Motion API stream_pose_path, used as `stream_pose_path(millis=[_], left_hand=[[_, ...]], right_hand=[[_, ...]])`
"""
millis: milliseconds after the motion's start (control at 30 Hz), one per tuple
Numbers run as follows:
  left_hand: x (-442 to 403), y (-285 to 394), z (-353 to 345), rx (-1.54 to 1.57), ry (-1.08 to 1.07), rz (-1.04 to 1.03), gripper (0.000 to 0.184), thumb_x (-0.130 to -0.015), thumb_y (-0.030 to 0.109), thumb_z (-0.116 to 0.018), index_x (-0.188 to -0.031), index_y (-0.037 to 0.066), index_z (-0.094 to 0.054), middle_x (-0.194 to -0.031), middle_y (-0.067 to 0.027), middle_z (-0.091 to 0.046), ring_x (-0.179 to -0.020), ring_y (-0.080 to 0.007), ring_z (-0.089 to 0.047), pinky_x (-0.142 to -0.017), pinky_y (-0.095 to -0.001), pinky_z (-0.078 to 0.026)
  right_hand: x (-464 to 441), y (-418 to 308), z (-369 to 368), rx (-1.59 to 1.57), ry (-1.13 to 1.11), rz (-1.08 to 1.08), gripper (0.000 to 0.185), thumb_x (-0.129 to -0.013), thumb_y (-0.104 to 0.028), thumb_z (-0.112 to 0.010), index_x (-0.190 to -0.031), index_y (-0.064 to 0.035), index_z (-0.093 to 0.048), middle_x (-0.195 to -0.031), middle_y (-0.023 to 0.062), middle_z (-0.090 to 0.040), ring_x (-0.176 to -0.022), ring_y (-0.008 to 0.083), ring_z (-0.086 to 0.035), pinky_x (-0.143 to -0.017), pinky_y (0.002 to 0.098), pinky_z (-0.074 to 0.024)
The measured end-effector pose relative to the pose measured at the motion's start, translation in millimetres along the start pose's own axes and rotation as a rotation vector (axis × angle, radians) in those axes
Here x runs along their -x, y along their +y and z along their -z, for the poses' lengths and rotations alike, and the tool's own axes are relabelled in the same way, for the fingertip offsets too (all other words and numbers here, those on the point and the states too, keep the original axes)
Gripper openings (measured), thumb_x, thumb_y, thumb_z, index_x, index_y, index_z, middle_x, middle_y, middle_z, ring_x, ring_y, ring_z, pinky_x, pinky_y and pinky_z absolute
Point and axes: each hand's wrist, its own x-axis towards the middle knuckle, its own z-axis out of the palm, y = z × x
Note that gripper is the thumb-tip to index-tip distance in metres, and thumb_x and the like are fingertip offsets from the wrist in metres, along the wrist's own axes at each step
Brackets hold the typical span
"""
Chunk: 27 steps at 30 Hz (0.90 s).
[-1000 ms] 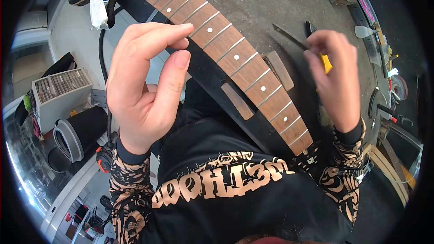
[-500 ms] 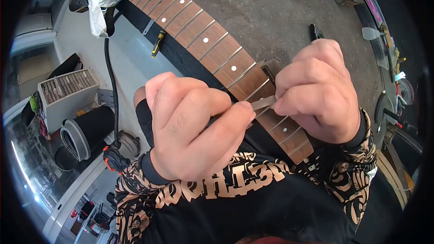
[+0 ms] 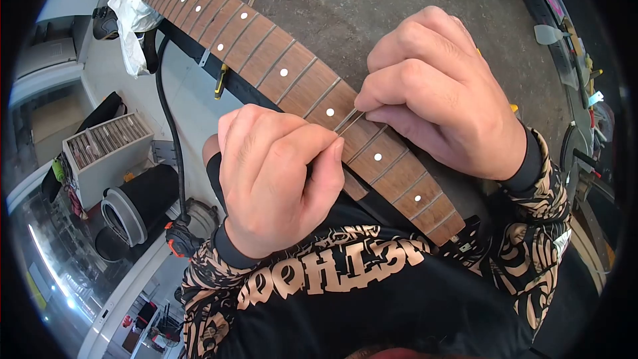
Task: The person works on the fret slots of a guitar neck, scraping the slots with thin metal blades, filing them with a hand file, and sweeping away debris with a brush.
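Note:
A guitar neck with a brown fretboard (image 3: 312, 86), white dot inlays and metal frets runs diagonally from upper left to lower right. My left hand (image 3: 279, 173) is closed in a pinch at the fretboard's near edge, thumb against forefinger. Across the board, my right hand (image 3: 438, 93) pinches at the far edge, its other fingers curled. Between the two pinches spans a thin strip (image 3: 349, 122), seen nearly edge-on and lying along a fret. Its material is hard to make out.
White cloth or plastic (image 3: 136, 16) lies around the neck's far end. A yellow-and-black tool (image 3: 220, 82) lies beside the neck. Left stand a box of packed flat items (image 3: 109, 146) and a dark bin (image 3: 126, 213). A black cable (image 3: 166, 113) hangs nearby. The grey worktop (image 3: 319, 6) extends behind.
Both hands have moved up the fretboard, away from its near end, to another fret. The strip, earlier showing its flat grey face, now appears as a thin line.

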Motion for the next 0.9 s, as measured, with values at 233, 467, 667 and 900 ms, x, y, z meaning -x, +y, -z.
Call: stream_pose_path(millis=[233, 467, 667, 900], left_hand=[[0, 0, 1, -0.072, 0.009, -0.014, 0.032, -0.081, -0.012, -0.088, -0.105, 0.003, -0.075, -0.088, -0.0075, -0.069, -0.073, -0.0244, -0.062, -0.072, -0.0393, -0.044], [-1, -1, -4, -0.088, 0.016, -0.087, 0.036, -0.076, -0.013, -0.087, -0.106, 0.003, -0.076, -0.088, -0.0073, -0.07, -0.075, -0.0263, -0.064, -0.073, -0.0407, -0.044], [-1, 4, 5, -0.006, -0.015, -0.063, 0.033, -0.077, -0.012, -0.086, -0.104, 0.003, -0.076, -0.087, -0.007, -0.07, -0.075, -0.0259, -0.063, -0.073, -0.0407, -0.044], [3, -3, 1, -0.029, 0.015, 0.001, 0.032, -0.075, -0.001, -0.091, -0.103, 0.007, -0.076, -0.089, -0.0038, -0.071, -0.075, -0.0256, -0.062, -0.077, -0.0404, -0.043]], right_hand=[[-4, -2, -5, 0.04, 0.035, -0.03, 0.026, -0.081, -0.011, -0.091, -0.101, -0.0137, -0.074, -0.105, 0.0034, -0.069, -0.098, 0.0276, -0.063, -0.087, 0.0404, -0.049], [4, -4, -7, 0.094, 0.037, -0.026, 0.025, -0.081, -0.012, -0.089, -0.1, -0.0134, -0.072, -0.103, 0.0026, -0.069, -0.096, 0.0274, -0.063, -0.086, 0.0393, -0.0473], [8, -13, -6, 0.057, 0.06, -0.036, 0.027, -0.08, -0.011, -0.09, -0.1, -0.0137, -0.071, -0.102, 0.0023, -0.07, -0.096, 0.0274, -0.063, -0.086, 0.0394, -0.0461], [2, -8, -12, 0.046, 0.07, -0.064, 0.027, -0.082, -0.01, -0.09, -0.102, -0.0148, -0.072, -0.105, 0.0018, -0.07, -0.099, 0.0271, -0.063, -0.086, 0.0401, -0.0462]])
